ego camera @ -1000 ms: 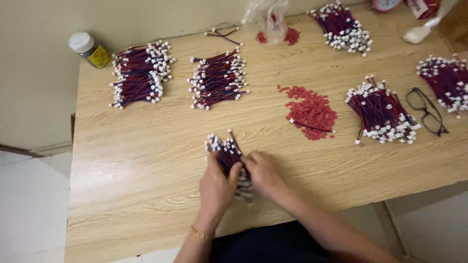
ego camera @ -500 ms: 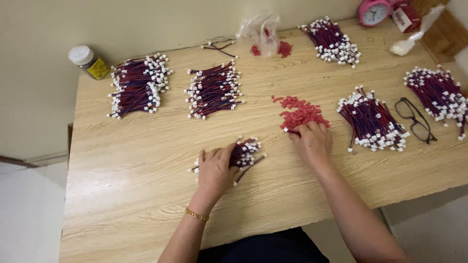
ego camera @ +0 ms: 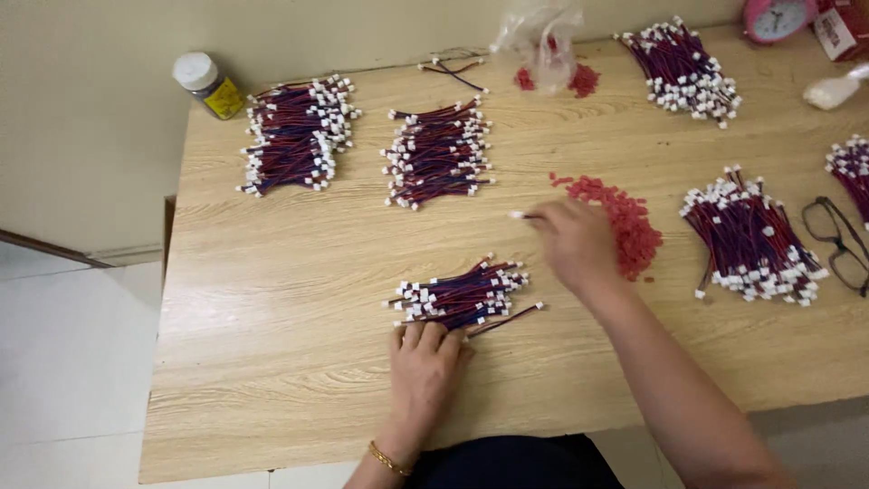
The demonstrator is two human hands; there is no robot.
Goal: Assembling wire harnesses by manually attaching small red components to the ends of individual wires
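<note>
Pink clock (ego camera: 780,18) (far corner), eyeglasses (ego camera: 837,243), white-capped yellow bottle (ego camera: 209,84), plastic bag (ego camera: 541,38).

Matt wood-grain table (ego camera: 272,299), plastic-tipped wire bundle (ego camera: 462,297), crinkled clear plastic bag (ego camera: 541,36)

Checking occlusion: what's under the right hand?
The right hand covers the left edge of the red pile and holds a thin wire. Whatever lies beneath the palm is hidden.

Right hand (ego camera: 579,244) lifted off the red pieces (ego camera: 625,226), now pinching one wire (ego camera: 523,215). Left hand (ego camera: 424,362) slid back, fingertips touching the near wire bundle (ego camera: 462,294).
</note>
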